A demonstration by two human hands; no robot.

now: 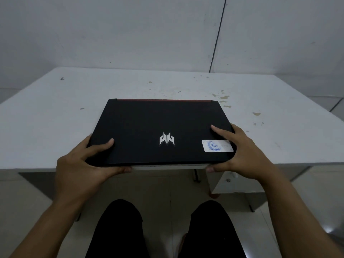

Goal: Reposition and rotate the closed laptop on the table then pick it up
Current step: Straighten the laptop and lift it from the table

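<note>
Closed laptop [158, 131] long axis L-R, hinge away; left hand [83, 164], right hand [240, 155] clamp ends, prob lifted.

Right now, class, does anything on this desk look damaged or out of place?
Yes. The white table has brownish chipped or stained patches at its far right. The closed black laptop, gripped by both hands, looks intact.

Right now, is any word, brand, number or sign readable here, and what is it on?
No readable words or numbers.
Silver angular emblem: a logo without letters, on the closed laptop lid.
White sticker near the right hand: blue round seal, print too blurred to read.
</note>
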